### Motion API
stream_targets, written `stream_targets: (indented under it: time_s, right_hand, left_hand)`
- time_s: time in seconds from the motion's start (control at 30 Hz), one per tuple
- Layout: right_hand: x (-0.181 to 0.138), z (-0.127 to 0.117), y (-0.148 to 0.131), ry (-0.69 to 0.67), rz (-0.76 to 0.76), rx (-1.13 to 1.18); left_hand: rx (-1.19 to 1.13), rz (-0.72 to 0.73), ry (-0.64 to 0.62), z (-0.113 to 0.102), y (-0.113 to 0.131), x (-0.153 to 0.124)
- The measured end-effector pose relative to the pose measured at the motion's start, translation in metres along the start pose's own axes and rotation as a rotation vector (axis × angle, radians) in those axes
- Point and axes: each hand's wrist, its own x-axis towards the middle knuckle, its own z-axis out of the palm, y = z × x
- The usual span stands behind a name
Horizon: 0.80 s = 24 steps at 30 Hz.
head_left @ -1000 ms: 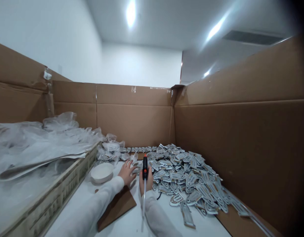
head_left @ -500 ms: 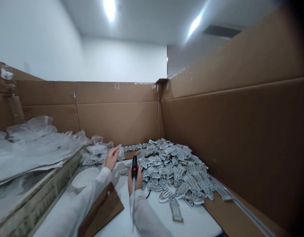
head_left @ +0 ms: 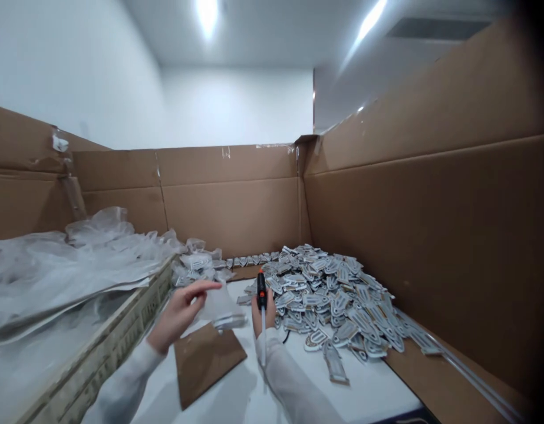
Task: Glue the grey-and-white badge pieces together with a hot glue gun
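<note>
My right hand is wrapped round a black glue gun with orange parts. Its orange tip points away from me, and a pale glue stick sticks out of its back. My left hand has its index finger stretched to the right, at the top of a clear plastic bag. The bag seems held by the fingers, though its grip is partly hidden. Grey flat pieces show in the bag's lower end. Below it, a brown cardboard piece lies on the white table surface.
A large heap of grey, pointed flat pieces covers the right side. Bagged pieces lie at the back left. A pale crate with plastic sheeting stands left. Tall cardboard walls surround the space.
My left hand has drawn back toward me from the bagged pieces, and the plastic bag is now over the table near the cardboard piece. The view has turned slightly left. My right hand keeps the glue gun.
</note>
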Motion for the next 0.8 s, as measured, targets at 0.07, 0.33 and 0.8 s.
stream_targets:
  time_s: [0.07, 0.33, 0.8]
  right_hand:
    - [0.0, 0.001, 0.001, 0.004, -0.008, 0.008]
    - [0.002, -0.003, -0.004, -0.045, 0.013, -0.026]
    - [0.003, -0.003, -0.005, -0.053, -0.006, -0.055]
  left_hand:
    - [-0.01, 0.011, -0.046, 0.001, 0.003, -0.003]
    - [0.023, -0.027, -0.128, 0.011, -0.025, -0.006]
    - [0.687, 0.027, -0.382, 0.074, -0.041, -0.057]
